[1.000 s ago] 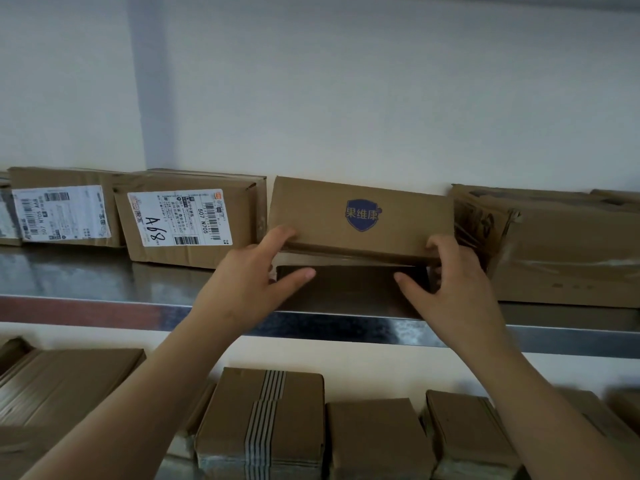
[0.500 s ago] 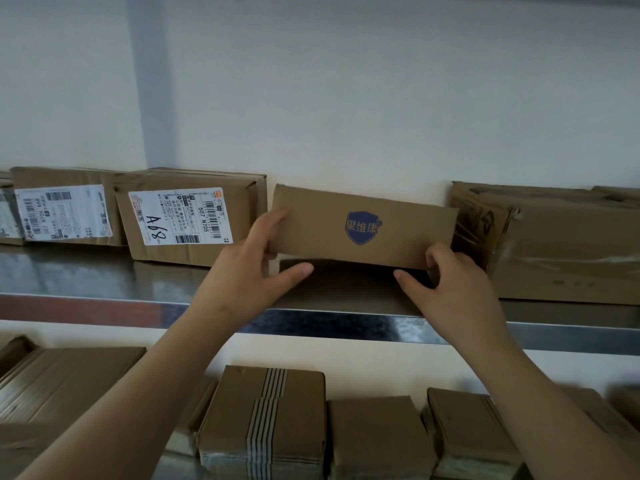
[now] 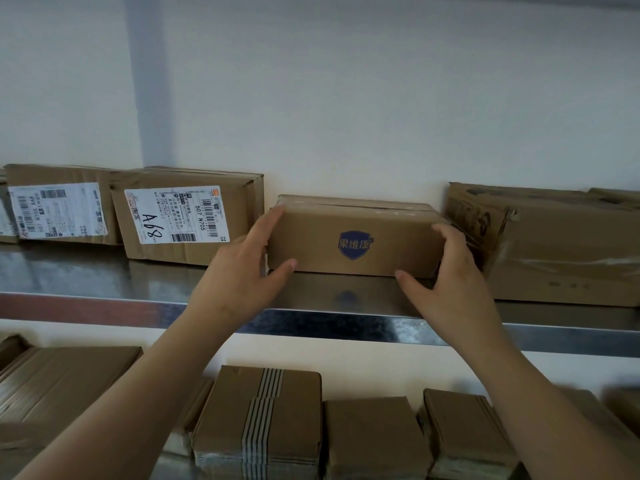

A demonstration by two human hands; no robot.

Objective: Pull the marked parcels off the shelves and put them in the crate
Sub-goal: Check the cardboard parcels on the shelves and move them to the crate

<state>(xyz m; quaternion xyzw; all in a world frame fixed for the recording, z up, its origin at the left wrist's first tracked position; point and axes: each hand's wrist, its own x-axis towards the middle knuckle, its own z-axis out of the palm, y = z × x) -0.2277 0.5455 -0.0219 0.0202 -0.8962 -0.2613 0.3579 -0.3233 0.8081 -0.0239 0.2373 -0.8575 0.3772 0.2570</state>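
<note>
A brown cardboard parcel with a blue shield logo [image 3: 353,242] sits flat on the upper metal shelf [image 3: 86,275], its logo face toward me. My left hand [image 3: 242,271] grips its left end, fingers on the side and thumb under the front corner. My right hand [image 3: 446,275] grips its right end the same way. A parcel with a white label marked "A68" [image 3: 180,216] stands just to the left. No crate is in view.
Another labelled parcel [image 3: 59,206] stands at the far left and a large crumpled box [image 3: 561,244] at the right of the upper shelf. On the lower shelf lie several brown parcels, one with striped tape [image 3: 259,420]. A white wall is behind.
The logo parcel was tilted up on its back edge, showing its underside; it has come down and now lies flat on the shelf. Both hands have stayed on its ends.
</note>
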